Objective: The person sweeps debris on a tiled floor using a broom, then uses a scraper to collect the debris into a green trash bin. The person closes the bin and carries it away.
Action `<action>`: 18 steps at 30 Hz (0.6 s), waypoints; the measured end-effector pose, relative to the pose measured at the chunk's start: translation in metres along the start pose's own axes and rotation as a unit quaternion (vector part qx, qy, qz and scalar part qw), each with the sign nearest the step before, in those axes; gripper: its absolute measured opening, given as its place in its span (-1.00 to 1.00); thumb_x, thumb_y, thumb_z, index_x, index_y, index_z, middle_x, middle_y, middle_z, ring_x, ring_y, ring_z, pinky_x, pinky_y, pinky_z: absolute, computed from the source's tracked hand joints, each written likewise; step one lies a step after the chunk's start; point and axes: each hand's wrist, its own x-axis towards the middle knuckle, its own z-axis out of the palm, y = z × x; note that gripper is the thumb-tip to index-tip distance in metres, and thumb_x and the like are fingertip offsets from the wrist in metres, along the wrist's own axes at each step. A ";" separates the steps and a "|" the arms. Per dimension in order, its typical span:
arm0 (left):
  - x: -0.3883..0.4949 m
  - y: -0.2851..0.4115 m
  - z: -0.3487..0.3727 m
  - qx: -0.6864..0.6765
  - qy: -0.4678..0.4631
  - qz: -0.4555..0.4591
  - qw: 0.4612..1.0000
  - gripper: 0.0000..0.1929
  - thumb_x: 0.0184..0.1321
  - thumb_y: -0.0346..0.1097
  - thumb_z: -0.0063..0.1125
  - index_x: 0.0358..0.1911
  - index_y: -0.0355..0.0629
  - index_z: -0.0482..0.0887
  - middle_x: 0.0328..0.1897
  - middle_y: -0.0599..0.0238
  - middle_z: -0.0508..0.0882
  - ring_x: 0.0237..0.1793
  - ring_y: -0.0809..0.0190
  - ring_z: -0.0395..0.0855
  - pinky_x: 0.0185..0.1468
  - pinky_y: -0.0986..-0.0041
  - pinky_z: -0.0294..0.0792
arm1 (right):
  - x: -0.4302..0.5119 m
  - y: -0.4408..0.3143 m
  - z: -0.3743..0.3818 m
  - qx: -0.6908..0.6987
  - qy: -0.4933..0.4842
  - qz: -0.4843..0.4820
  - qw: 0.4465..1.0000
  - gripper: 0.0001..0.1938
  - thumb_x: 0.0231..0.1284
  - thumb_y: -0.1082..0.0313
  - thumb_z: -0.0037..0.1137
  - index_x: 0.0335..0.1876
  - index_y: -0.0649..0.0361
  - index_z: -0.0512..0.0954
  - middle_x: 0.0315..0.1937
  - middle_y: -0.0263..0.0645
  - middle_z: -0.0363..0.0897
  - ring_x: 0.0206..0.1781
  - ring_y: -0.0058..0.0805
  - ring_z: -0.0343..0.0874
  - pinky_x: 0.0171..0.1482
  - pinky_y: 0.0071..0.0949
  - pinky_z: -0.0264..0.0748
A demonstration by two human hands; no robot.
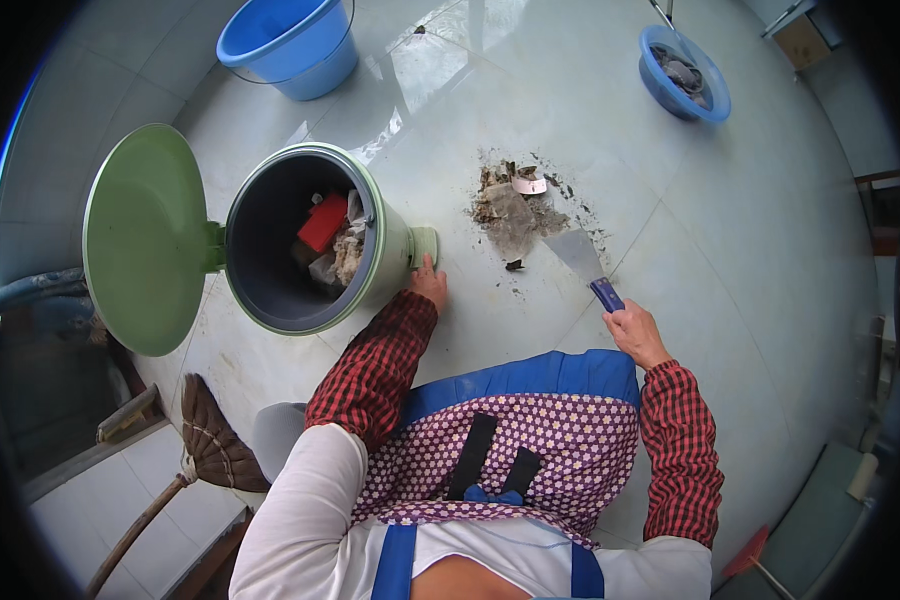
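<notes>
My right hand point(636, 331) grips the blue handle of a putty knife point(576, 252). Its broad metal blade lies at the lower right edge of a pile of dirt and debris point(504, 217) on the tiled floor. A pink-and-white scrap point(529, 184) rests on top of that pile. With a finger extended, my left hand point(429, 283) is at the pale green pedal point(424, 246) of a round trash bin point(394, 247). The bin's green lid point(146, 240) stands open to the left. Inside are a red packet point(322, 223) and crumpled waste point(347, 255).
A blue bucket point(322, 71) with a wire handle stands beyond the bin. Far right, a blue basin point(651, 75) holds dark wet-looking cloth point(682, 75). A straw broom point(221, 442) lies at lower left. A red fly swatter point(748, 551) is at lower right.
</notes>
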 end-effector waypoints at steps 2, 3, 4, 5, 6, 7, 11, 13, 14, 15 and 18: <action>-0.001 -0.002 -0.004 0.007 0.018 0.028 0.999 -0.86 0.10 -0.36 -0.15 -0.31 -0.22 0.42 0.26 -0.34 0.18 -0.02 -0.13 0.44 0.00 0.12 0.30 | -0.021 0.025 0.032 0.017 -0.049 -0.018 0.999 -0.77 0.13 0.21 0.01 -0.47 0.21 0.53 -0.44 0.00 0.42 -0.37 -0.04 0.49 -0.32 -0.19 0.38; -0.001 -0.002 -0.006 0.008 0.019 0.043 0.999 -0.87 0.10 -0.37 -0.15 -0.32 -0.21 0.42 0.27 -0.34 0.17 -0.01 -0.14 0.44 0.01 0.12 0.30 | -0.032 0.031 0.051 0.035 -0.065 -0.021 0.997 -0.79 0.11 0.21 0.02 -0.42 0.20 0.53 -0.45 0.01 0.42 -0.36 -0.02 0.50 -0.32 -0.18 0.39; -0.001 -0.003 -0.008 0.014 0.019 0.042 0.999 -0.88 0.10 -0.37 -0.15 -0.32 -0.21 0.42 0.27 -0.33 0.17 -0.01 -0.14 0.44 0.01 0.12 0.30 | -0.043 0.032 0.072 0.080 -0.075 -0.017 0.994 -0.79 0.10 0.21 0.02 -0.42 0.20 0.53 -0.44 0.02 0.42 -0.35 -0.02 0.50 -0.31 -0.18 0.39; -0.002 -0.002 -0.010 0.016 0.017 0.045 0.999 -0.88 0.11 -0.37 -0.16 -0.33 -0.20 0.43 0.27 -0.33 0.17 -0.01 -0.14 0.44 0.01 0.11 0.30 | -0.049 0.031 0.091 0.125 -0.083 0.042 0.988 -0.80 0.10 0.22 0.02 -0.42 0.20 0.53 -0.44 0.03 0.41 -0.35 -0.02 0.50 -0.31 -0.18 0.40; -0.001 -0.001 -0.012 0.019 -0.003 0.044 0.999 -0.89 0.11 -0.37 -0.16 -0.34 -0.20 0.43 0.27 -0.32 0.17 0.00 -0.14 0.44 0.02 0.11 0.30 | -0.054 0.027 0.110 0.109 -0.090 0.042 0.989 -0.80 0.09 0.22 0.02 -0.41 0.20 0.53 -0.43 0.04 0.41 -0.35 -0.02 0.51 -0.31 -0.18 0.40; -0.001 0.000 -0.012 0.018 0.015 0.040 0.999 -0.89 0.11 -0.37 -0.16 -0.34 -0.20 0.43 0.27 -0.32 0.18 -0.01 -0.13 0.44 0.01 0.11 0.31 | -0.055 0.022 0.125 0.121 -0.088 0.079 0.986 -0.80 0.08 0.23 0.02 -0.41 0.21 0.53 -0.43 0.04 0.40 -0.35 -0.02 0.51 -0.31 -0.18 0.41; -0.001 0.007 -0.010 0.039 0.019 0.013 0.999 -0.89 0.12 -0.36 -0.17 -0.37 -0.20 0.44 0.25 -0.32 0.21 -0.08 -0.08 0.47 -0.06 0.14 0.33 | -0.028 -0.003 0.167 0.170 -0.042 0.264 0.948 -0.81 0.06 0.24 0.02 -0.40 0.22 0.52 -0.41 0.07 0.39 -0.33 -0.01 0.52 -0.29 -0.17 0.43; -0.002 0.009 -0.005 0.054 0.029 0.012 0.998 -0.89 0.12 -0.36 -0.17 -0.39 -0.20 0.45 0.24 -0.32 0.23 -0.13 -0.06 0.48 -0.10 0.16 0.34 | -0.007 -0.011 0.175 0.165 -0.025 0.277 0.946 -0.81 0.05 0.25 0.02 -0.39 0.23 0.52 -0.39 0.09 0.38 -0.33 -0.01 0.52 -0.29 -0.17 0.44; -0.003 0.010 -0.002 0.059 0.041 0.015 0.997 -0.88 0.12 -0.35 -0.16 -0.40 -0.20 0.45 0.23 -0.32 0.23 -0.16 -0.05 0.49 -0.13 0.17 0.35 | 0.005 -0.014 0.178 0.152 -0.019 0.265 0.952 -0.81 0.05 0.25 0.02 -0.39 0.23 0.52 -0.39 0.10 0.38 -0.32 0.00 0.52 -0.29 -0.17 0.44; -0.002 0.010 0.001 0.066 0.048 0.020 0.996 -0.88 0.12 -0.35 -0.16 -0.41 -0.20 0.45 0.23 -0.32 0.24 -0.18 -0.04 0.49 -0.15 0.17 0.35 | 0.016 -0.015 0.180 0.112 -0.012 0.202 0.973 -0.81 0.05 0.27 0.00 -0.40 0.25 0.52 -0.37 0.10 0.37 -0.33 0.01 0.52 -0.28 -0.16 0.45; 0.000 0.008 0.012 0.065 0.065 0.024 0.996 -0.87 0.12 -0.33 -0.16 -0.41 -0.20 0.46 0.23 -0.31 0.25 -0.22 -0.05 0.48 -0.16 0.17 0.35 | 0.052 -0.015 0.186 0.027 0.017 0.058 0.998 -0.82 0.08 0.32 -0.03 -0.41 0.30 0.52 -0.33 0.10 0.32 -0.36 0.04 0.51 -0.29 -0.15 0.50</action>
